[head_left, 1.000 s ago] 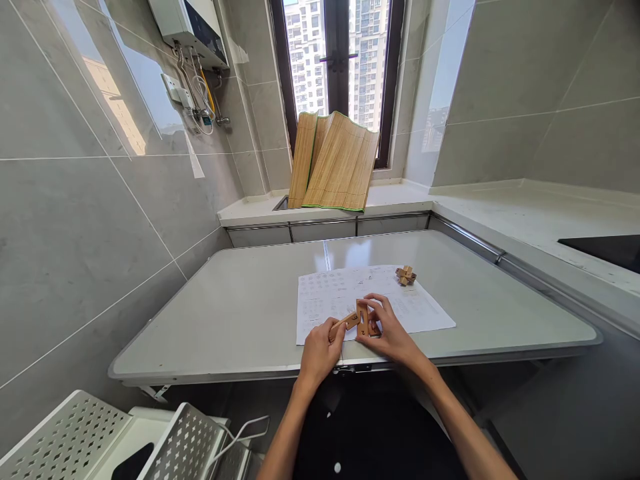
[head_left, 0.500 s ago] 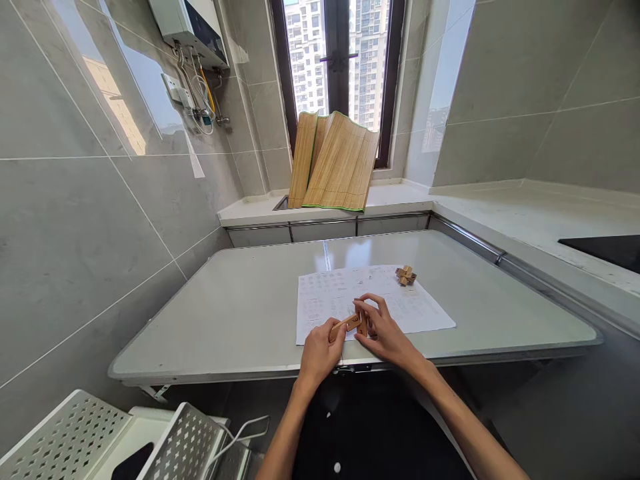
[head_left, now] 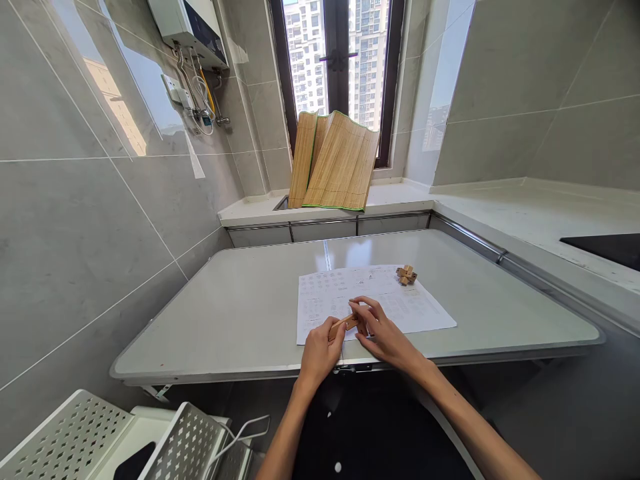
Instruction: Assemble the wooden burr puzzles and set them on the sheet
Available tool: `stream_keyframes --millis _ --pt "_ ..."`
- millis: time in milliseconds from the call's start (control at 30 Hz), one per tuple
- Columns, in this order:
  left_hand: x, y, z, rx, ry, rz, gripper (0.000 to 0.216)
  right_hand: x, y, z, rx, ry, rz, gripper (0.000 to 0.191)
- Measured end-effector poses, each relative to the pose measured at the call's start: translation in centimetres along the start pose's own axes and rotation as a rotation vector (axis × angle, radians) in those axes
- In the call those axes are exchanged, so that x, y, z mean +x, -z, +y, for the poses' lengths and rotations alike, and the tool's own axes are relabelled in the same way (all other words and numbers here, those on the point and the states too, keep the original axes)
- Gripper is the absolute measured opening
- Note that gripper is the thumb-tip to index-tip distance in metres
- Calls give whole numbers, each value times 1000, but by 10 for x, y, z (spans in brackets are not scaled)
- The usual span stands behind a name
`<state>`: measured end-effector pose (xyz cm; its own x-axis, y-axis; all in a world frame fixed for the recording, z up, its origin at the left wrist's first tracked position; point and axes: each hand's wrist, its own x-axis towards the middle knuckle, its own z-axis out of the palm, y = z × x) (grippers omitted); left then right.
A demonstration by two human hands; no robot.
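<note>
Resting on grey table [head_left: 240,313] | paper sheet [head_left: 400,303] | tiled walls [head_left: 75,233]

Head camera looks forward-down over the table [head_left: 240,313].

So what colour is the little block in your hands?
Light brown wood, seen from the head camera.

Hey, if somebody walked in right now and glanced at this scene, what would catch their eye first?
Most likely the two hands at the near edge of the table: the left hand and right hand meet around small wooden puzzle pieces above a printed sheet. Next, an assembled wooden puzzle sits at the sheet's far right corner. Behind, folded bamboo mats lean upright against the window.
</note>
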<state>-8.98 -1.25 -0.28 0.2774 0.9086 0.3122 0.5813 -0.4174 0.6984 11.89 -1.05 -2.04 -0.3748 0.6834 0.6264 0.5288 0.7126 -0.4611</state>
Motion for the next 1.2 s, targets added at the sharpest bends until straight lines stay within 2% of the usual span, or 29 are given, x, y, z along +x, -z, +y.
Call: stream_keyframes --millis 200,467,667,833,1000,1200 --pt "0 -1 1 6 3 -11 28 0 -1 -2 -56 27 -19 80" --pt "0 2 5 -39 4 -52 30 0 1 -3 -10 49 -56 77" --pt "0 4 2 -89 20 -37 37 -2 -4 4 12 -61 111 58" --pt "-1 8 3 -186 -1 -81 37 -3 -4 3 -9 -122 112 26" --pt "-2 11 3 -234 -45 -177 38 -6 -3 2 -19 -170 166 24" --pt "0 10 -3 -220 -49 -202 35 -6 2 -2 -9 -148 154 24"
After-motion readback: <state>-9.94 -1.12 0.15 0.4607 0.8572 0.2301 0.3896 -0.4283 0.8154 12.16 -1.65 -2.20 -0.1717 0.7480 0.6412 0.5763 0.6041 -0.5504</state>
